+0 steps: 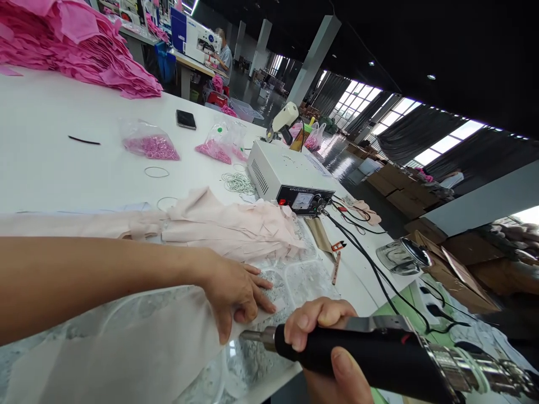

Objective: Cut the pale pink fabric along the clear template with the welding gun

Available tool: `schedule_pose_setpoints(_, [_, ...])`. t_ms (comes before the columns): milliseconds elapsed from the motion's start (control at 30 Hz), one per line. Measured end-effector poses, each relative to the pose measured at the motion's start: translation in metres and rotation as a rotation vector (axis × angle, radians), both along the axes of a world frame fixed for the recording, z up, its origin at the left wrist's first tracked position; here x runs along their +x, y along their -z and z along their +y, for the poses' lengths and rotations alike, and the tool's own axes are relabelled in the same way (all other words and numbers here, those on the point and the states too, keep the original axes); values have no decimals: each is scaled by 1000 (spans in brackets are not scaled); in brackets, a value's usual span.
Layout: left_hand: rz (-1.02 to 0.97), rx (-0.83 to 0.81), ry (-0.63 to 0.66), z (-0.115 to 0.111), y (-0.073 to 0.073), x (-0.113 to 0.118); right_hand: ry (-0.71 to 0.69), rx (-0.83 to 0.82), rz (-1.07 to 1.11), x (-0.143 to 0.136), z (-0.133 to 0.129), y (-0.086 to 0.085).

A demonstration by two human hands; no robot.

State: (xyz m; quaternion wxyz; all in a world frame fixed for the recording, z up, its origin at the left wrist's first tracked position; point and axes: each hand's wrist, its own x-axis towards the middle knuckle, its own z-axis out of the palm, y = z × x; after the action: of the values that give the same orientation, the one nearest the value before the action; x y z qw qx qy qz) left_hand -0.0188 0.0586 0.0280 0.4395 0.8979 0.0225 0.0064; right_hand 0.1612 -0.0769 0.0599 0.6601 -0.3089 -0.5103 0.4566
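Observation:
My left hand (236, 289) presses down on a pale, thin fabric piece (138, 348), its fingers spread near the fabric's narrow end. Under the fabric lies a clear, marked plastic sheet (311, 280). My right hand (324, 336) is wrapped round a black handheld tool (362, 350) with a metal tip. That tip points left and sits close to my left thumb, beside the fabric's edge; whether it touches the fabric is unclear. Behind my left hand, light pink fabric pieces (236, 224) lie in a loose pile.
A white control box (290, 174) with black cables stands behind the pile. Farther back are bags of pink bits (151, 143), a phone (186, 119), and bright pink fabric (76, 45). A glass jar (402, 256) stands at the right edge. Someone sits at a sewing machine (196, 39).

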Motion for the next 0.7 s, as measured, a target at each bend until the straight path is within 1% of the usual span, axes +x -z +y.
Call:
schedule_pose_setpoints(200, [-18,1,-8,0,-2,-1,-66,0,7,-4,0,1])
schedule_pose_setpoints(433, [30,52,40,0,-3,1,-57,20,-23,-7,2,-3])
schedule_pose_setpoints(500, [46,70,50,-1,-5,1,-72,21,-17,-8,2,-4])
schedule_pose_setpoints(600, [57,89,56,-2,-7,1,-78,-9,7,-5,0,0])
schedule_pose_setpoints(700, [66,101,60,-1,-7,1,-40,-61,34,0,-4,8])
